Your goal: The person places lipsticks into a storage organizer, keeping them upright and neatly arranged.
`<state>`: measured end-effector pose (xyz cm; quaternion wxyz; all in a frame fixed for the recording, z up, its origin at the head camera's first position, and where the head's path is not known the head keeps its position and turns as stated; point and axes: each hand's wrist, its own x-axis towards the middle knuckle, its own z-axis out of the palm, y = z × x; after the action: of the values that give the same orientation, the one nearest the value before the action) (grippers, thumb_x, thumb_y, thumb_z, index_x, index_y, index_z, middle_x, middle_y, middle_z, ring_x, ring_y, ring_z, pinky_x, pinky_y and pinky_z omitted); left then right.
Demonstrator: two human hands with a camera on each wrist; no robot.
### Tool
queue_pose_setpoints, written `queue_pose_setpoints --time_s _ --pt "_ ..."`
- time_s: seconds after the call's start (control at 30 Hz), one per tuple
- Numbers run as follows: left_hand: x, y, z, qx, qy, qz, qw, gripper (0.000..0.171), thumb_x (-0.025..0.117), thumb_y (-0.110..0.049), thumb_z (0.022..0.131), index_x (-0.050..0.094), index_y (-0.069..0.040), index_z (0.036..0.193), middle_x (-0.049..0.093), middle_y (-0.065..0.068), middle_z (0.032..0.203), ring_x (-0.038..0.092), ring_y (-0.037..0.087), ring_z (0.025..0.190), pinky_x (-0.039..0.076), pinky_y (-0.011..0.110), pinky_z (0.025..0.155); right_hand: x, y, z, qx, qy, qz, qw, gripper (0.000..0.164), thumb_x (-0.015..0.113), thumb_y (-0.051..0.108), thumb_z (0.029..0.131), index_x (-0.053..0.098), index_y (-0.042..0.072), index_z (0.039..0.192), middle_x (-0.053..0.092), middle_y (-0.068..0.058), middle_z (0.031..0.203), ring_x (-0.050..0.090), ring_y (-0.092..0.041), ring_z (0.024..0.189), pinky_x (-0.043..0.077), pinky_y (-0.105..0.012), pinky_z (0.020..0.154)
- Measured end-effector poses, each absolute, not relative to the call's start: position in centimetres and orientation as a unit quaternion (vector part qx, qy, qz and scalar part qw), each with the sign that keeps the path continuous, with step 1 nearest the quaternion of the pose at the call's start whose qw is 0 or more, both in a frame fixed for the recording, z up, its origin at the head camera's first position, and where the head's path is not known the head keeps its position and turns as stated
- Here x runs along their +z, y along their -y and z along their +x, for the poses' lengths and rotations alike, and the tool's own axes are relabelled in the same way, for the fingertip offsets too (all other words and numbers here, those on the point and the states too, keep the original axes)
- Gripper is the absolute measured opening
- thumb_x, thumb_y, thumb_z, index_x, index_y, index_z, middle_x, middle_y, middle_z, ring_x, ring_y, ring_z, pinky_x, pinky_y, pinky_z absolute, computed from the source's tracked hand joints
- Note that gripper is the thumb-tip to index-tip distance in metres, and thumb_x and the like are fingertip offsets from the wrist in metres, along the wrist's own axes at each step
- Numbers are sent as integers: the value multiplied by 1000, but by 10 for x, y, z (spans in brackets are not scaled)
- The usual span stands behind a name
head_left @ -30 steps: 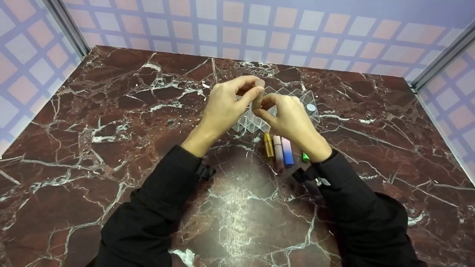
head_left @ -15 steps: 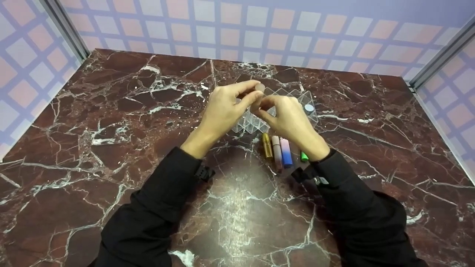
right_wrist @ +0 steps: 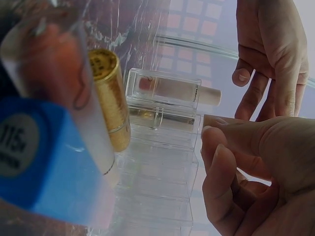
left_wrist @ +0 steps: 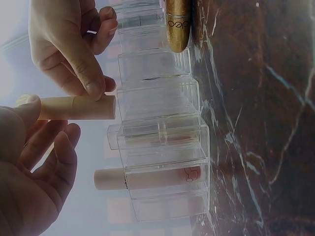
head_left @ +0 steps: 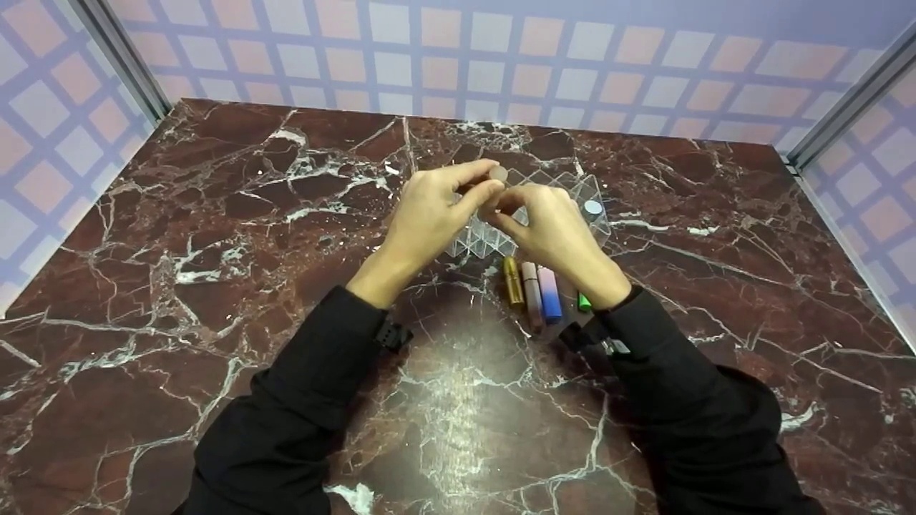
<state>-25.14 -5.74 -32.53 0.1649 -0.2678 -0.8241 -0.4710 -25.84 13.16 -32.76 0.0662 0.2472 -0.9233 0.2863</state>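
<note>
Lying nearest, just right of the middle of the head view, are a shiny gold bullet-shaped tube point(head_left: 513, 282), a slim pale-capped tube point(head_left: 532, 290) and a pink-to-blue stick point(head_left: 549, 295). Beyond them, the left hand point(head_left: 427, 204) and right hand point(head_left: 551, 218) both pinch one peach-beige cylindrical tube point(left_wrist: 71, 107), at upper centre, the left at its upper end, the right lower down. Behind lies a clear plastic compartmented organizer point(head_left: 483, 240), with a silver-topped cylinder point(head_left: 592, 207) at its right. The held tube shows a seam midway; pulling or twisting unevenly might part it and drop a piece. If lowered off-line, its end could catch a thin divider; alignment cannot be told.
</note>
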Motion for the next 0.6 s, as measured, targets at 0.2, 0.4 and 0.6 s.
queue_pose_setpoints --time_s 0.2,0.4,0.6 --pt "-326 58 -252 -465 830 -261 164 25 65 -27 103 75 -13 122 77 0 110 58 10 61 48 23 57 -330 -131 -261 278 923 254 77 14 74 19 98 80 12 108 78 -5 104 72 -22 86 57 -39 80" --pt "-327 57 -252 -466 833 -256 155 25 65 -26 103 74 -12 122 77 1 110 56 9 60 48 22 57 -331 -132 -261 283 922 254 70 17 74 21 98 79 11 112 78 -6 107 72 -22 89 57 -39 83" --pt "-327 57 -252 -462 836 -255 152 26 65 -26 103 74 -12 123 77 2 109 51 9 54 45 21 53 -331 -132 -260 280 924 250 69 18 74 23 98 79 12 111 78 -6 107 72 -21 90 58 -39 82"
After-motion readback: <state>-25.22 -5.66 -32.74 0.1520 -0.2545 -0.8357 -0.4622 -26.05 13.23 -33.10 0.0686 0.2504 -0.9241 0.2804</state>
